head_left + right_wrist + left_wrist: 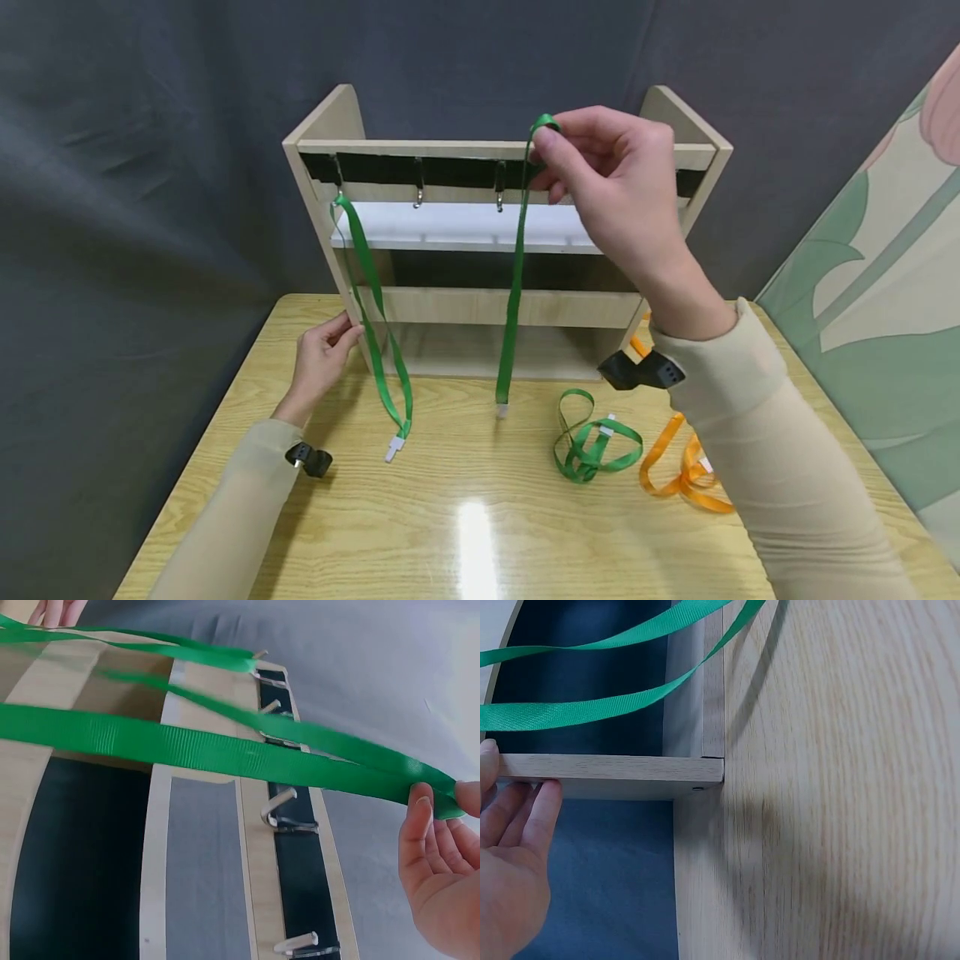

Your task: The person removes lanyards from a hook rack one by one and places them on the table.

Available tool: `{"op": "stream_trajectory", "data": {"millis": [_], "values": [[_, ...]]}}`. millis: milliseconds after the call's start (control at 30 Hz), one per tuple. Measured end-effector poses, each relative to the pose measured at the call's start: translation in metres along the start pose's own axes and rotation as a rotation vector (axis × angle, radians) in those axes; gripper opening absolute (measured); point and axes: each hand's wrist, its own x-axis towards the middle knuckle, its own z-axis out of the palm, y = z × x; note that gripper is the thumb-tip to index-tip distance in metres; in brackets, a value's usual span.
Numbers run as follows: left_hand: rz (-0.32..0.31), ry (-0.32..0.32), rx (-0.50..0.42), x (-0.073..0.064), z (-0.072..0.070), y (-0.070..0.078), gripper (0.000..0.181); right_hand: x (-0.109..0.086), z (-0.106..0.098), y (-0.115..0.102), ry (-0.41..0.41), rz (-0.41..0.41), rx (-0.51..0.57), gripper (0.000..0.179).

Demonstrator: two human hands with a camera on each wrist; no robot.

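Note:
My right hand pinches the top of a green lanyard, holding it up in front of the rack's upper rail. The strap hangs straight down, its pale clip at the bottom. Low on the left, my left hand grips the edge of the wooden rack's side panel, with thumb and fingers on opposite faces. Another green lanyard hangs from the leftmost hook. Two bare hooks, a middle one and one farther right, show beside the raised strap.
On the table, a green lanyard lies in loops at the rack's front right. Orange lanyards lie beyond it, partly hidden by my right arm. Dark cloth hangs behind. In the right wrist view, another bare hook shows.

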Motion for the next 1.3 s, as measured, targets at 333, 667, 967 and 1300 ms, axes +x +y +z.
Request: {"op": "stream_trajectory", "data": {"millis": [333,667,967,1300], "values": [[0.022,-0.001,-0.039,0.001,0.001,-0.002,0.033,-0.007,-0.010,-0.001,-0.031,0.045,-0.049,0.010],[-0.030,0.003,0.010,-0.002,-0.001,0.001,0.035,-0.025,-0.014,-0.002,-0.077,-0.005,-0.088,0.009],[-0.018,0.006,0.004,-0.002,-0.002,0.001,0.035,-0.039,-0.016,-0.008,-0.096,0.033,-0.010,0.008],[-0.012,0.013,-0.007,-0.002,-0.002,0.000,0.035,-0.054,-0.014,-0.008,-0.126,0.011,-0.020,0.008]]}}
